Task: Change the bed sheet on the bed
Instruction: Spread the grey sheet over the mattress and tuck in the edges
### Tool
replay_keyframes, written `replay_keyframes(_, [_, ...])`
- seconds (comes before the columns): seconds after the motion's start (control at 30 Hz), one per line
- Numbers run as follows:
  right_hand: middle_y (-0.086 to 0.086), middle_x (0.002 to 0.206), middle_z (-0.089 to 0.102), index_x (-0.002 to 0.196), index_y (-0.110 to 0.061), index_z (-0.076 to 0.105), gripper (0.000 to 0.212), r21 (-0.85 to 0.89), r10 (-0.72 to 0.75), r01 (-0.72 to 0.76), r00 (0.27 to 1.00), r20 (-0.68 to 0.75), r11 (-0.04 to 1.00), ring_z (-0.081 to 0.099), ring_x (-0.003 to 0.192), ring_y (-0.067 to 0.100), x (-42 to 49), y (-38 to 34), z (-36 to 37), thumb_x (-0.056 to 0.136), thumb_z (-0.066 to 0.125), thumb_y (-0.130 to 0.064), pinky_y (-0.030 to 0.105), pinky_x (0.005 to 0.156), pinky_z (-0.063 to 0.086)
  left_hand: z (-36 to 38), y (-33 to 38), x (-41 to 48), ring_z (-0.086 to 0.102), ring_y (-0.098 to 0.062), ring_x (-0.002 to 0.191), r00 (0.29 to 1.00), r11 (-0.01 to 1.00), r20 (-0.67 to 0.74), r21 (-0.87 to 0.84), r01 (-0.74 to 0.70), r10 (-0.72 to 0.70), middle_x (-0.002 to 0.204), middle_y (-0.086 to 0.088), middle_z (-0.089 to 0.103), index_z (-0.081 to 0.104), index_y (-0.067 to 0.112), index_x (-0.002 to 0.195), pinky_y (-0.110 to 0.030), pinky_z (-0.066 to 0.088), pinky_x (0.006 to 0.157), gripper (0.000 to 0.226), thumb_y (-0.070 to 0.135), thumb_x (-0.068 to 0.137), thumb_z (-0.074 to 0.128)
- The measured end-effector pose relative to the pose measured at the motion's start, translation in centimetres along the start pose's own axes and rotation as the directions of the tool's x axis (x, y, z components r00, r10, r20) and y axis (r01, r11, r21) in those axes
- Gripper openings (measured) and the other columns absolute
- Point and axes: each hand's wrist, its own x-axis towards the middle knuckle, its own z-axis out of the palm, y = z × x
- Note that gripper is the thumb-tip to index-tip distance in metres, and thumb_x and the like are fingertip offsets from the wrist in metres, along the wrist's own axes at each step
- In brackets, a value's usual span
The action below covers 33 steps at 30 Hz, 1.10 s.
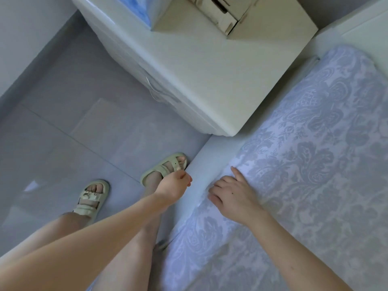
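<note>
risk, near: the bed sheet (315, 154) lies pattern up over the mattress. its rumpled edge runs along the bed side (201, 162), right under the right grip (233, 196). a flat palm has no real hold. if the pull starts from this pose, i judge the cloth will bunch or slip rather than come away. the hem needs a proper pinch first.

risk, mid: the right sandal (165, 168) stands close against the foot of the bed side, and the left sandal (92, 198) is further out on the glossy floor (63, 133). cloth dragged over the edge could land on the feet and catch underfoot on tiles that look slick.

risk, far: a white cabinet (210, 70) stands tight against the bed, with a cardboard box (210, 13) on top. the sheet's far corner lies just beside it. a hard tug could snag there or jolt the box.

pose, right grip: forearm reaches in from the lower right. the palm is down on the sheet edge, fingers spread and pointing toward the bed side, thumb lifted apart. it rests on the cloth and pinches nothing.

pose, left grip (175, 183): arm stretched forward and down, hand over the bed side just left of the sheet edge, back of hand to the camera. fingers are curled under, so i cannot tell whether they pinch anything.
</note>
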Motion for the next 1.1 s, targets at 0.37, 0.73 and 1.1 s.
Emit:
replay_keyframes(0.37, [-0.008,0.055,0.056,0.048,-0.023,0.066,0.047,-0.174,-0.005,0.031,0.990,0.143,0.984,0.057,0.057,0.016,-0.3,-10.9,6.4,0.078,0.034,-0.041,0.036,0.077,0.039,-1.3,-18.7,-6.9,0.050,-0.017,0.077,0.962,0.985,0.249,0.154,0.077,-0.114,0.092,0.001,0.059,0.059,0.021,0.087,-0.024,0.039,0.065,0.021,0.022,0.097,0.041])
replay_keyframes(0.73, [-0.006,0.105,0.061,0.102,-0.024,0.068,0.055,-0.170,-0.056,0.136,0.912,0.407,0.976,0.052,0.107,0.014,0.7,-12.3,6.6,0.093,0.020,-0.050,0.030,0.093,0.032,2.3,-23.6,-8.3,0.049,-0.012,0.113,0.971,0.995,0.237,0.095,-0.034,0.011,0.116,0.001,0.053,0.060,0.018,0.120,-0.013,0.029,0.087,0.031,0.027,0.100,0.038])
replay_keyframes(1.1, [-0.007,0.084,0.055,0.083,-0.025,0.067,0.080,-0.211,0.070,0.067,0.811,0.580,0.975,0.045,0.110,0.013,-3.0,-13.5,3.5,0.086,-0.003,-0.064,0.034,0.096,0.026,5.7,-21.6,-9.5,0.030,-0.009,0.139,0.795,0.938,0.601,-0.223,0.266,-0.082,0.148,0.016,0.036,0.041,0.041,0.139,-0.030,0.016,0.117,0.070,0.078,0.083,0.021])
